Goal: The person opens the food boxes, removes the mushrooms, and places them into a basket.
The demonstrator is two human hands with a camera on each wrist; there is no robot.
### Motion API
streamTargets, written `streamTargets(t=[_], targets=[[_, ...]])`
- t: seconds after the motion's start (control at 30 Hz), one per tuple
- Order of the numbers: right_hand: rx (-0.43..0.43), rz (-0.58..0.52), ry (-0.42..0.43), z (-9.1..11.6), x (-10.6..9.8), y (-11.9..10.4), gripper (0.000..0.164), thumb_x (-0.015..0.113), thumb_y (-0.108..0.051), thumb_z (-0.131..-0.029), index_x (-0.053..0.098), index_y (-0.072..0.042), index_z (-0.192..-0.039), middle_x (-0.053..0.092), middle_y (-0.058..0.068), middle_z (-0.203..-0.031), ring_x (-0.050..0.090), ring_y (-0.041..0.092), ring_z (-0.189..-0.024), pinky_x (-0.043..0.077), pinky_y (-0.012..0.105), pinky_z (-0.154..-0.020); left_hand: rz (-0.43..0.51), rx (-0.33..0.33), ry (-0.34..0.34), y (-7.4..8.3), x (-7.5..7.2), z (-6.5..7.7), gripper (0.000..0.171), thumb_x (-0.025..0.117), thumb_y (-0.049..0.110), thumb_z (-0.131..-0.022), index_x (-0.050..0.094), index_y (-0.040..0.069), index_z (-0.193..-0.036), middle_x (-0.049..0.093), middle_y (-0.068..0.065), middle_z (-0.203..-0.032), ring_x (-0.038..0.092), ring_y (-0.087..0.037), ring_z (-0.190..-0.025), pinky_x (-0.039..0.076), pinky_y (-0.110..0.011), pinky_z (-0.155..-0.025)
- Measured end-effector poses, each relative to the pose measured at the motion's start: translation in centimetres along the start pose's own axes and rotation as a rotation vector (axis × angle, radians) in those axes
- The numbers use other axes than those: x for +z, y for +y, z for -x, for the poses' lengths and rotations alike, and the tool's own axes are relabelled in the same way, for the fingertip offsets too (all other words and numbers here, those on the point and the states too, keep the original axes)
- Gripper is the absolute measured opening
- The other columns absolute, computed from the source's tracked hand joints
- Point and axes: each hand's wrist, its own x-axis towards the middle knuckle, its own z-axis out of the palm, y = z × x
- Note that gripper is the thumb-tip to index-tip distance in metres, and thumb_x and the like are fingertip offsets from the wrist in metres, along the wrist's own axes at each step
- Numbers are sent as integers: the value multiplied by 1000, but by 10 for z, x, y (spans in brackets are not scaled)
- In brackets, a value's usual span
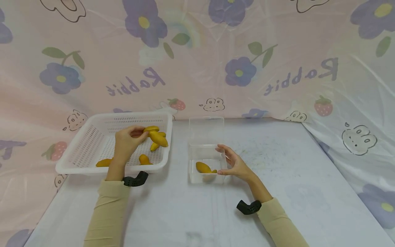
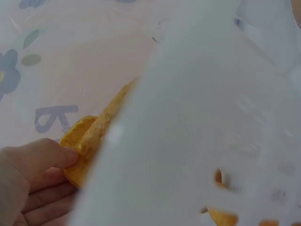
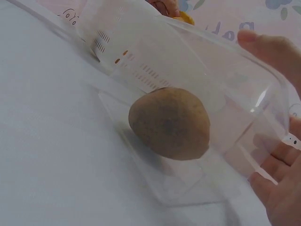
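Over the right part of a white perforated basket point(image 1: 168, 137), my left hand point(image 1: 129, 140) pinches a yellow, knobbly piece of ginger point(image 1: 158, 138) by one end. In the left wrist view, thumb and fingers hold the ginger point(image 2: 80, 155), partly hidden behind the basket wall. My right hand point(image 1: 236, 166) grips the right side of a clear plastic box point(image 1: 192, 178), thumb toward the front and fingers behind. Inside that box lies another piece of ginger point(image 1: 203, 167); its rounded, brownish end point(image 3: 169, 123) shows through the plastic in the right wrist view.
More ginger lies in the basket: one piece point(image 1: 144, 160) near its front wall, one point(image 1: 103, 163) beside my left wrist, another under the held piece. The box's clear lid point(image 1: 206, 130) stands raised at its back. A patterned cloth point(image 1: 197, 68) hangs behind the white table.
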Motion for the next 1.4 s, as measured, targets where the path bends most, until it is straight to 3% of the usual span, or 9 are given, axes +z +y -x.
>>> streamTargets(t=[0.07, 0.2, 0.3, 0.4, 0.5, 0.67, 0.83, 1.0, 1.4], targets=[[2, 2, 0, 0, 0, 0, 97, 83, -14, -73, 24, 4, -148, 30, 29, -152, 18, 46, -146, 9, 71, -117, -8, -44, 3, -6, -3, 1, 26, 72, 11, -86, 69, -8, -104, 72, -27, -101, 60, 16, -74, 49, 3, -67], [7, 6, 0, 0, -1, 1, 97, 83, -13, -73, 24, 3, -149, 29, 30, -152, 17, 47, -146, 9, 71, -117, -65, -97, 10, -14, -6, 5, 28, 70, 12, -87, 69, -8, -106, 71, -28, -103, 74, -12, -82, 45, 5, -66], [8, 7, 0, 0, -2, 1, 96, 83, -13, -74, 24, 2, -149, 29, 30, -152, 17, 47, -146, 9, 71, -117, -128, -151, -1, -16, -6, 8, 29, 69, 13, -88, 68, -9, -107, 71, -29, -104, 71, -41, -94, 53, -3, -66], [8, 4, -2, 1, -2, 3, 97, 83, -13, -74, 24, 2, -149, 29, 30, -153, 17, 47, -146, 9, 71, -117, -180, -217, -22, -16, -5, 12, 30, 67, 14, -89, 68, -10, -108, 70, -29, -105, 71, -40, -95, 62, -25, -73], [8, -5, -5, 1, -2, 3, 97, 83, -12, -73, 24, 3, -149, 28, 31, -153, 17, 47, -146, 9, 71, -117, -214, -256, -51, -17, -4, 14, 31, 65, 13, -91, 67, -11, -110, 69, -30, -107, 70, -41, -97, 61, -44, -81], [11, -3, 2, 1, -1, 2, 97, 83, -13, -73, 24, 3, -149, 28, 31, -153, 16, 46, -147, 9, 71, -117, -266, -272, -110, -18, -4, 13, 34, 62, 12, -92, 63, -13, -116, 67, -33, -110, 66, -45, -102, 57, -51, -88], [11, -2, -1, 0, -1, 2, 98, 83, -14, -73, 23, 4, -149, 28, 31, -153, 16, 46, -147, 9, 71, -117, -260, -228, -84, -13, -4, 15, 32, 59, 10, -94, 63, -13, -116, 68, -32, -109, 67, -44, -102, 57, -51, -89], [6, -4, -4, -1, -1, 3, 99, 84, -14, -73, 23, 4, -149, 27, 32, -153, 17, 46, -147, 9, 70, -117, -181, -129, -44, 7, 1, 19, 27, 61, 5, -92, 65, -13, -112, 68, -31, -109, 68, -43, -100, 57, -50, -89], [-3, -9, -3, 0, 0, 2, 98, 84, -14, -73, 24, 3, -148, 27, 32, -152, 18, 46, -146, 9, 70, -117, 30, 0, -146, 47, 26, 34, 23, 66, 4, -89, 68, -7, -109, 72, -24, -107, 70, -35, -98, 59, -39, -88]])
